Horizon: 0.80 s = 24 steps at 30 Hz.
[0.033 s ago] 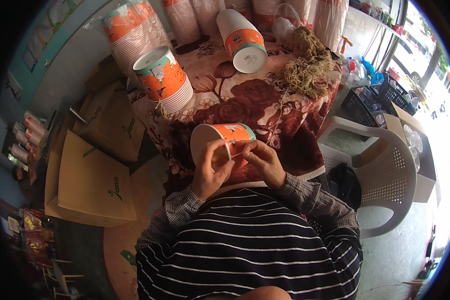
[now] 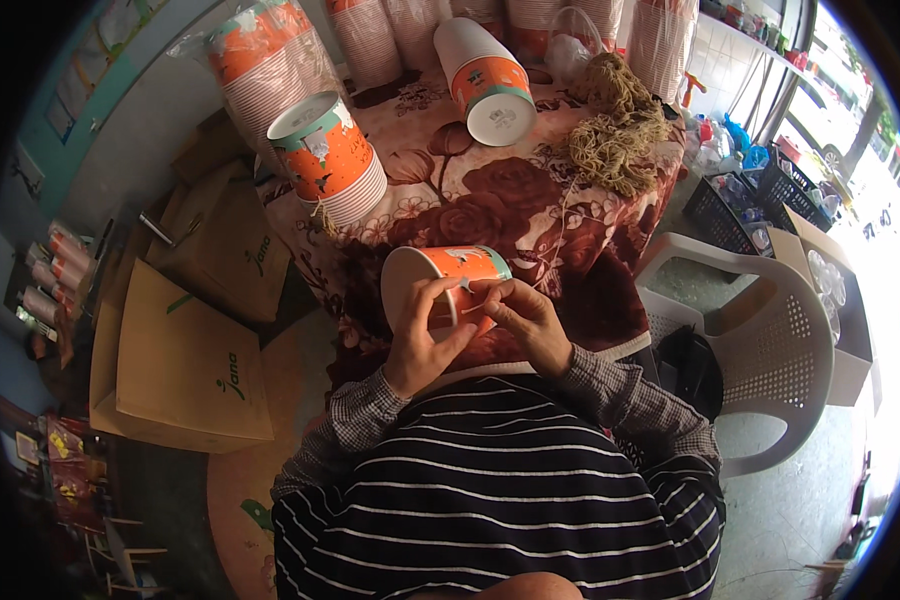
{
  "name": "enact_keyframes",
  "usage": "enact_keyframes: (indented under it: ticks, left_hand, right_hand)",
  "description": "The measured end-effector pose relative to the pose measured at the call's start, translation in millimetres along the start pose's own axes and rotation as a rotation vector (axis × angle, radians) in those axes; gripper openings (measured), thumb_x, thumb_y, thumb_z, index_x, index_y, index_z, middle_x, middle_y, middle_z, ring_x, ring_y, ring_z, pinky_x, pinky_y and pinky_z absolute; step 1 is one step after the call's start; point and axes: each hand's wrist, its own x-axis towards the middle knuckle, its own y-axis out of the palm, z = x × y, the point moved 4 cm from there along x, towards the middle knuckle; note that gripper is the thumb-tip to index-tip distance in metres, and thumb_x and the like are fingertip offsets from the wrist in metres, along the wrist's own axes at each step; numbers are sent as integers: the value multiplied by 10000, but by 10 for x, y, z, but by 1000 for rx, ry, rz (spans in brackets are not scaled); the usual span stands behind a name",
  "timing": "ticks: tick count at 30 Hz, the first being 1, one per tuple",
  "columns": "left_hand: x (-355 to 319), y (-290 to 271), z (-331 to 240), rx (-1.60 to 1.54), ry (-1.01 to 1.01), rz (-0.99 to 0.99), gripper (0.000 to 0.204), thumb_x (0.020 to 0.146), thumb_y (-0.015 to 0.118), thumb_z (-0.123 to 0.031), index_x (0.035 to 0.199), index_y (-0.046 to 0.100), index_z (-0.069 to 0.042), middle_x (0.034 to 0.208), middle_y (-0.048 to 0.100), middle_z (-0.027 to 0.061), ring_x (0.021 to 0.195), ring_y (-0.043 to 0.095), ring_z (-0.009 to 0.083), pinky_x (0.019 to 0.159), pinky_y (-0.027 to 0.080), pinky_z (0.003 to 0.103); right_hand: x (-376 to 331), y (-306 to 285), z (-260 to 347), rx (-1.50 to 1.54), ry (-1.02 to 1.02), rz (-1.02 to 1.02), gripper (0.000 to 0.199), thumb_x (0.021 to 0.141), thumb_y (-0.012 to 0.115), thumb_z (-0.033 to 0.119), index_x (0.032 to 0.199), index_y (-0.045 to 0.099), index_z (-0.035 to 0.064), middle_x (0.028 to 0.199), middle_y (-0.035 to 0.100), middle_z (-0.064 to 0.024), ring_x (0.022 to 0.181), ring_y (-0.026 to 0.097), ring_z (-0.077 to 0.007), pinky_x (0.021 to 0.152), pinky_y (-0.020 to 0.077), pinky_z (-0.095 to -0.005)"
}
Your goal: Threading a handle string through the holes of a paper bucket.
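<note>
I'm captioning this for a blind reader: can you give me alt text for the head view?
Both hands, left hand and right hand, hold an orange paper cup on its side over a floral table. Cup stacks and tangled twine lie beyond.

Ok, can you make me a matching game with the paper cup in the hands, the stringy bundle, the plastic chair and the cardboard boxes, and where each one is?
Things:
1. orange paper cup
2. tangle of tan twine
3. white plastic chair
4. brown cardboard boxes

Places:
A. on the floor, left of the table
B. held on its side by the left hand and right hand
C. lying on the flowered tablecloth, far right side
D. standing right of the table

Pairs: 1-B, 2-C, 3-D, 4-A
</note>
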Motion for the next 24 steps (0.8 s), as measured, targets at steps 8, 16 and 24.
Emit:
enact_keyframes:
  ticks: [8,16,24]
  left_hand:
    - [-19,58,126,-77,3,76,455,870,614,18,1302,478,-22,1150,585,134,1052,618,221,842,530,298]
    - [-27,-171,70,213,111,-48,318,994,506,-303,1011,661,-26,1278,505,167,1289,420,314,1054,353,411]
    - [-52,-77,-94,304,177,-86,362,1004,491,-279,857,639,17,1398,450,161,1399,272,349,1120,265,463]
  right_hand:
    - [81,28,242,-114,-127,-10,38,953,584,81,953,587,43,1205,602,-79,1125,546,-146,1003,415,-316]
    - [145,60,67,-62,-70,22,39,954,587,86,947,588,48,1190,585,-50,1100,525,-116,992,403,-297]
    - [56,162,72,-163,-69,97,23,954,577,58,958,577,36,1186,574,-48,1054,531,-105,949,433,-276]
